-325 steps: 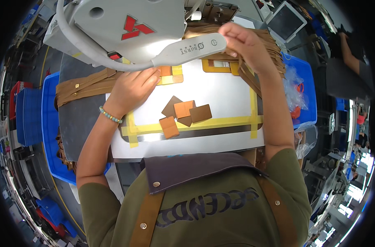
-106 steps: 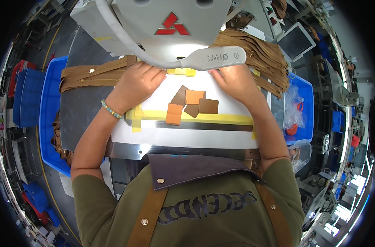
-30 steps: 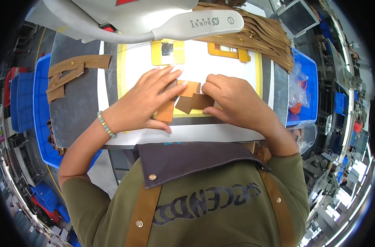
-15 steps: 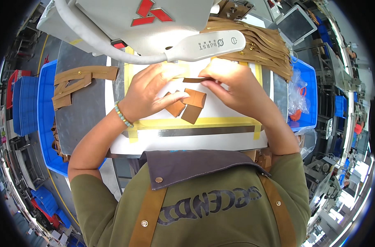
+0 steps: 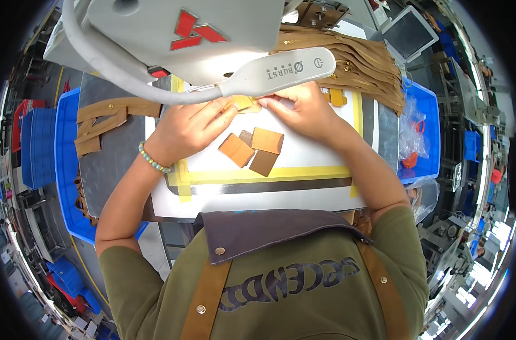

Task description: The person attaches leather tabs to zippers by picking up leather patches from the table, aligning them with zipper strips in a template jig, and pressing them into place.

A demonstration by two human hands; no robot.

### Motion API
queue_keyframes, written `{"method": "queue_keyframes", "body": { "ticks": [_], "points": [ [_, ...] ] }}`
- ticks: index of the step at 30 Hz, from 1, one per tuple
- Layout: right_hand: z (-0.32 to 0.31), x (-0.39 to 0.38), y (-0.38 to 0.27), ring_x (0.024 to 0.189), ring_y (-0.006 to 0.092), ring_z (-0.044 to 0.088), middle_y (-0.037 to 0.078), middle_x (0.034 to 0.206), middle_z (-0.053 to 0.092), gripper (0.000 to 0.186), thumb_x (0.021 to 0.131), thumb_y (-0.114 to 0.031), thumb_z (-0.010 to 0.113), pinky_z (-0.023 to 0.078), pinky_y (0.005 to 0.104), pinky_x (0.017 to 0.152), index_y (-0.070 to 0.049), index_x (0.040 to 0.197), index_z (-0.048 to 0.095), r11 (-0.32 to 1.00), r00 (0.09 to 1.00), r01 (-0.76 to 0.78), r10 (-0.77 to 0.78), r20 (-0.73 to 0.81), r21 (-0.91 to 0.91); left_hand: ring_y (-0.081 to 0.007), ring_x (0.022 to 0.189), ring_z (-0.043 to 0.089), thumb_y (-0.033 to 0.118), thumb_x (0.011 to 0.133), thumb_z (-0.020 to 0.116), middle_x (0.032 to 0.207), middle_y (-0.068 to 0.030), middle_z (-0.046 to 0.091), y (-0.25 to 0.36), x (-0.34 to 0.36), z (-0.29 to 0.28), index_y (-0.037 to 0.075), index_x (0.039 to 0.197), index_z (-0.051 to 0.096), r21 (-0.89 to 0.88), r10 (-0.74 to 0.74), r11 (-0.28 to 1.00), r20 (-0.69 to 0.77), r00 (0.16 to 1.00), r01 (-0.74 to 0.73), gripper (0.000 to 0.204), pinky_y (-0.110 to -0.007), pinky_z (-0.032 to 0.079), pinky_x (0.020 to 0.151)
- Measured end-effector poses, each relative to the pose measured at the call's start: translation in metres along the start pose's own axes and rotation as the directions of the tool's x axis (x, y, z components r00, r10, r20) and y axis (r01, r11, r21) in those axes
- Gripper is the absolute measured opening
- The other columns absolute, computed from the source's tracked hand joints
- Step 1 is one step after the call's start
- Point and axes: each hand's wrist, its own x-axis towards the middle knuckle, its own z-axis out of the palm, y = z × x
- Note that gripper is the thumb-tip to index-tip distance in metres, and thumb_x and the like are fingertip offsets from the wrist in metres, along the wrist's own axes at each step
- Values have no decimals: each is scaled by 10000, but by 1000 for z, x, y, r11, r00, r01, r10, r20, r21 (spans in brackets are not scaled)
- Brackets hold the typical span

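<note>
Just below the light-grey lamp (image 5: 280, 73), a small tan leather-like piece (image 5: 244, 103) lies brightly lit on the white work surface (image 5: 212, 207). My left hand (image 5: 190, 127) has its fingers closed together at the piece's left edge, the tips partly under the lamp's arm. From the other side my right hand (image 5: 309, 110) pinches its right edge between thumb and fingers. Nearer to me lie several loose brown pieces, among them an orange-brown one (image 5: 267, 140), another one (image 5: 236, 150) to its left and a darker brown one (image 5: 264, 163).
The grey machine head (image 5: 139, 34) overhangs the far side. Brown zipper strips (image 5: 343, 56) are stacked at the far right, and brown strips (image 5: 113, 110) lie at the left. Blue bins (image 5: 68, 170) flank the table; the right one holds clear plastic bags (image 5: 411, 130).
My right hand has brought the piece, formerly seen edge-on, flat and leftward. My left hand has moved away from the loose pieces, and its fingers have closed at the held piece.
</note>
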Motion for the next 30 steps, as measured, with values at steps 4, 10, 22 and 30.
{"method": "queue_keyframes", "body": {
  "ticks": [4,10,22,30],
  "points": [
    [0,1,4,841,221,752,121,925,795,145,945,-94,741,577,340,768,-11,1051,795,977,987,-151,158,-37,153,-211,1016,732,71,839,739,1147,-77,775,-9,-3,-3,50,1094,800,163,98,982,22,995,-100,263,-331,609,849],
    [0,0,6,811,218,739,122,917,792,142,953,-106,742,574,342,759,-12,1043,797,979,989,-143,148,-21,145,-173,996,726,59,831,754,1054,-27,751,-17,7,-2,38,1020,781,227,193,952,73,978,-205,192,-321,619,869],
    [0,1,5,794,217,719,115,884,774,142,959,-123,741,563,346,743,-18,1038,796,980,989,-137,142,-26,141,-201,955,724,39,779,736,979,-34,736,-8,14,12,35,960,757,266,119,955,65,991,-132,183,-315,612,845],
    [3,-2,1,995,282,718,130,1103,763,180,936,-78,726,584,395,857,-22,1097,782,999,1000,-25,25,17,-26,-164,920,709,62,790,729,884,-7,691,5,25,20,62,879,726,395,62,911,161,985,-122,88,-299,597,823]
  ]
}}
